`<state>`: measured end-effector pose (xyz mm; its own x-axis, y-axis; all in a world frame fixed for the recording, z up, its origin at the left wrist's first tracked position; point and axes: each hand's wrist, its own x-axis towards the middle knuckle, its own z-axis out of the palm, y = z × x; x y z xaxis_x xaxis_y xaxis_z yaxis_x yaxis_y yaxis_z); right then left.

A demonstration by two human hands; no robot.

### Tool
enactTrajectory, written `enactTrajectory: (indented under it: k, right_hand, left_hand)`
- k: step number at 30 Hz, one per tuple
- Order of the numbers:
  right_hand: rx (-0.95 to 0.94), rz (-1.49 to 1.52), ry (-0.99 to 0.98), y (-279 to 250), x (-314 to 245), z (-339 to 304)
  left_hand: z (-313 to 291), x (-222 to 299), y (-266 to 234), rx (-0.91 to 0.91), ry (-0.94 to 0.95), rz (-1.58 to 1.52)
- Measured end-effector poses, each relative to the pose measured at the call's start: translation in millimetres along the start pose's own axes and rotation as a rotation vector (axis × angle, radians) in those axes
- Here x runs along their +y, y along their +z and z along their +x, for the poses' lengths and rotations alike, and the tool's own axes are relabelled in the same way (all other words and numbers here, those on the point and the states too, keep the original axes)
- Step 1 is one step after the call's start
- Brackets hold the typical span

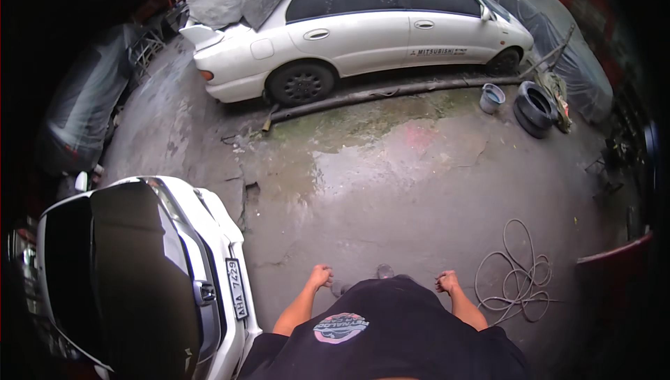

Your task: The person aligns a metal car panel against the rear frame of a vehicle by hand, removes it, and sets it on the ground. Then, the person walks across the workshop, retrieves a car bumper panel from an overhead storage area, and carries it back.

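My left hand (322, 275) hangs at my side with its fingers curled in, and I see nothing in it. On the other side my right hand (447, 281) is also curled closed, with nothing visible in the fingers. Both are held away from my body over the wet concrete floor (391, 219). Nearest to the left hand is the front of a white car with a dark hood (132, 254). A loosely coiled thin hose or cable (520, 279) lies on the floor to the right of my right hand.
A white sedan (363, 38) stands across the far side, with a long pipe or pole (391, 92) along the floor before it. A bucket (492, 99) and stacked tires (535, 109) sit at far right. Plastic-covered vehicles (91, 108) flank the space. Wet patches mark the floor.
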<state>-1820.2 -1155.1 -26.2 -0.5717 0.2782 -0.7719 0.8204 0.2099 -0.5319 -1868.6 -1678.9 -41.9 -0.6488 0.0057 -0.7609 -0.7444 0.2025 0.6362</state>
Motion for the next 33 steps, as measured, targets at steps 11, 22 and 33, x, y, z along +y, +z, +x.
enactTrajectory:
  k: [11, 22, 33]
  right_hand:
    - [-0.010, -0.218, -0.445, 10.8, -134.5, -13.2]
    - [0.121, 0.137, 0.104, -111.3, 71.7, 27.3]
    - [0.296, 0.529, 0.019, -292.2, 37.0, 109.6]
  left_hand:
    - [-41.2, -73.6, 21.2, -0.123, -0.168, 0.199]
    - [9.6, 83.3, 97.2, -0.064, -0.120, 0.257]
    - [81.5, 237.9, 334.4, -0.381, -0.072, 0.660]
